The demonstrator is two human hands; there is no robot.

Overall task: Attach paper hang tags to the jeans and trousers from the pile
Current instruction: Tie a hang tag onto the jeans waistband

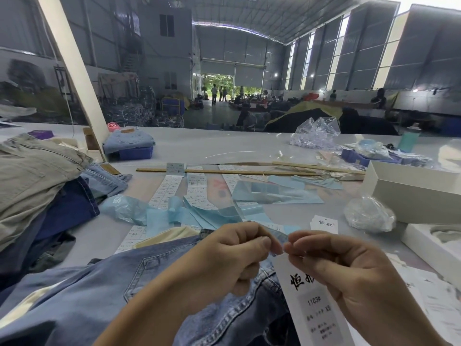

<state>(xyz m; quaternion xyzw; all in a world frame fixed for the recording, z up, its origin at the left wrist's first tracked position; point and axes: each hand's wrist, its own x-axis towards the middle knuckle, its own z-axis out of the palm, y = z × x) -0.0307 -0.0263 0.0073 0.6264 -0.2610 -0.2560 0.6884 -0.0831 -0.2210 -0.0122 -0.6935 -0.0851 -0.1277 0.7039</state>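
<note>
Pinching at the top edge of a white paper hang tag, a person's two hands meet fingertip to fingertip above a pair of blue jeans spread on the worktop. The left hand is curled nearly closed, thumb pressed to forefinger on something too small to make out, just beside the tag's top corner. The right hand is likewise drawn in tight, thumb and fingers gripping the tag, which hangs down below it with black brush lettering and a printed size label facing up. The jeans lie under and to the left of both hands, a back pocket showing. Farther left of the left hand sits the pile of trousers, khaki on top of dark blue. Beyond the hands lie strips of printed labels and pale blue backing paper. Another loose tag rests just past the right hand, with a white box and crumpled clear plastic bag farther off to its right.
</note>
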